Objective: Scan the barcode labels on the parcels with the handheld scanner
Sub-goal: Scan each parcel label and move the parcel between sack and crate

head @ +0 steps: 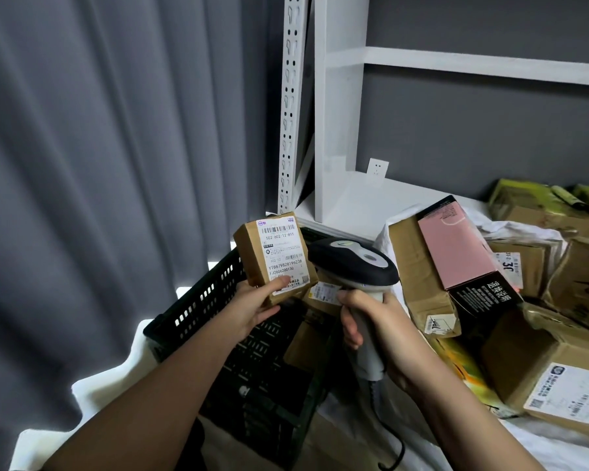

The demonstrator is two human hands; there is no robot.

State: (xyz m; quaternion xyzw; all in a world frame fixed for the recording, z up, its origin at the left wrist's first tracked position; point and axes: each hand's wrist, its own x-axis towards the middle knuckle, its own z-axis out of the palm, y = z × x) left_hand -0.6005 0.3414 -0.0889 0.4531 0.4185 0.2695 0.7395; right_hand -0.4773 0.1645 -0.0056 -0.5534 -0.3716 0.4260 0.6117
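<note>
a: left hand (252,309) has a small parcel (275,258) lifted above the black crate (198,300), thumb pressed on the lower label, fingers wrapped behind it, label face tilted toward the camera.

b: makes sense, that turns the barcode label (284,258) up toward the scanner (354,263). right hand (378,334) has its fingers curled tight round the grey handle, dark head just beside the parcel's right edge.

a: parcel's plain brown card, white label nearly covering one face, barcode strip at the top, printed numbers below.

b: unscanned boxes (490,300) are heaped toward the right of the surface (354,205), so i'd guess the crate takes the finished ones.
</note>
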